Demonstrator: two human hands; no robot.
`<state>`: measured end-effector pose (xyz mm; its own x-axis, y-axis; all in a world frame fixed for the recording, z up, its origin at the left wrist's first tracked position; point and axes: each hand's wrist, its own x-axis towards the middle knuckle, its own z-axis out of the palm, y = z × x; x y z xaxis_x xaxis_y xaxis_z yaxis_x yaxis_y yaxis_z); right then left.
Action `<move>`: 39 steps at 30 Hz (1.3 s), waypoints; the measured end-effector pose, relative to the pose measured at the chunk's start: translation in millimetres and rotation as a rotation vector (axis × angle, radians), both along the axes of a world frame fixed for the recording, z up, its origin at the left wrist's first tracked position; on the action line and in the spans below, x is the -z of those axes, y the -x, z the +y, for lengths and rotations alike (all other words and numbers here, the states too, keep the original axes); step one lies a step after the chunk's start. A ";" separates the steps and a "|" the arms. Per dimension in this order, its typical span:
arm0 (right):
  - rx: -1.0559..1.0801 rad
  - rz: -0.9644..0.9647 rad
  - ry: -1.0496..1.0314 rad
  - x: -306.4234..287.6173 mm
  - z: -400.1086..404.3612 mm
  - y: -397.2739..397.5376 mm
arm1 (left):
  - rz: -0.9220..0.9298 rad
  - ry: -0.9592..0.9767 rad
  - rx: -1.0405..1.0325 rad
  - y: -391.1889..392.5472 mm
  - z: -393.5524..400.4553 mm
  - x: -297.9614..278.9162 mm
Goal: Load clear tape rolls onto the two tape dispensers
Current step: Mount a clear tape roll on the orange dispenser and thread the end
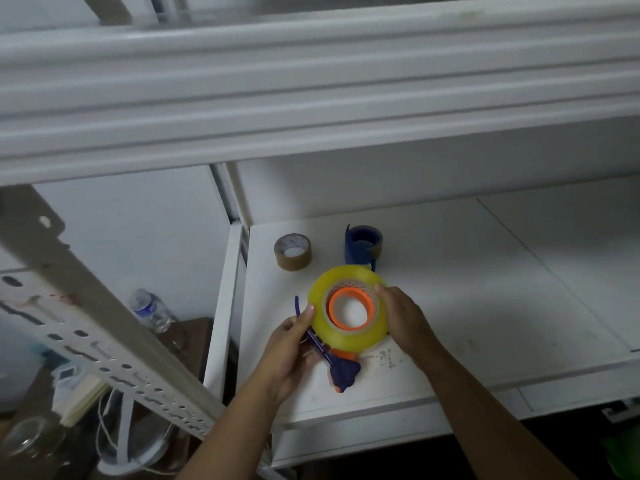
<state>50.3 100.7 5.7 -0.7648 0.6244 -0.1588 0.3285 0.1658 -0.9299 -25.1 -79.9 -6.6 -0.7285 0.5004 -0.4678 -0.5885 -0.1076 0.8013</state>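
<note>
Clear tape roll (348,308) sits on the orange hub (351,311) of the blue tape dispenser (341,370), held just above the white shelf (485,306) near its front edge. Left hand (289,353) grips the dispenser body with the thumb against the roll's outer edge; right hand (403,318) has its fingers curled round the roll's right side. The roll looks stiff, fairly light and smooth on the face, so probably slippery; best held by the outer rim as now, not the sticky free end. The dispenser's thin blue arm may flex, and a toothed cutter could nick fingers (none is clearly seen). Second blue dispenser (362,245) stands behind, already carrying a roll, beside a brown tape roll (292,251) with unreadable print inside its core. No other legible writing.
</note>
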 end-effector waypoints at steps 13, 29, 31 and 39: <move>-0.015 0.087 0.102 -1.2 4.9 -0.2 | -0.070 -0.081 -0.042 -1.6 6.6 2.8; -0.237 0.048 0.369 -32.5 31.2 1.1 | -0.095 -0.177 -0.028 11.4 5.1 -3.4; -0.282 0.053 0.301 -35.0 31.4 5.9 | -0.122 -0.186 -0.010 11.8 6.0 -3.4; 0.104 0.218 0.030 -0.8 -19.6 -1.4 | -0.214 -0.146 -0.139 6.3 13.4 -7.3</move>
<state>51.7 81.1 6.5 -0.7149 0.6991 -0.0168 0.1338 0.1132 -0.9845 -31.4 -66.5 0.7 -0.6873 0.4760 -0.5487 -0.7140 -0.3040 0.6307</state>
